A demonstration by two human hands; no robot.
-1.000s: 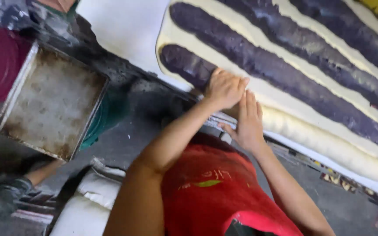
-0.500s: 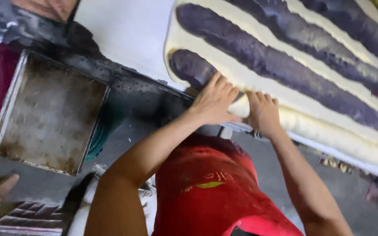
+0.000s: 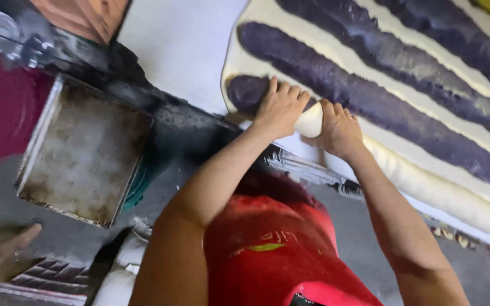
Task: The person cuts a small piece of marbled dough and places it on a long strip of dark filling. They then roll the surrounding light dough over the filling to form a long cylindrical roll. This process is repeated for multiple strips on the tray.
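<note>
A wide sheet of pale dough [image 3: 426,107] lies on the white work table [image 3: 182,45], crossed by several long stripes of purple filling [image 3: 364,96]. Its near edge is rolled into a thick pale log [image 3: 443,190]. My left hand [image 3: 279,107] presses down on the rolled edge at the end of the nearest purple stripe. My right hand [image 3: 340,131] grips the same roll just beside it. A bit of pale dough [image 3: 312,120] shows between the two hands. Both hands curl around the dough.
A worn square metal baking tray [image 3: 80,153] sits lower left beside the table's dark edge [image 3: 194,122]. Another person's hand [image 3: 1,255] reaches in at the bottom left. I wear a red shirt [image 3: 273,255]. A dark red surface [image 3: 1,113] is at far left.
The view shifted right and closer. My hands slid left along the roll's near edge and now close together over the end of the nearest purple stripe. Another person's hand came into view bottom left.
</note>
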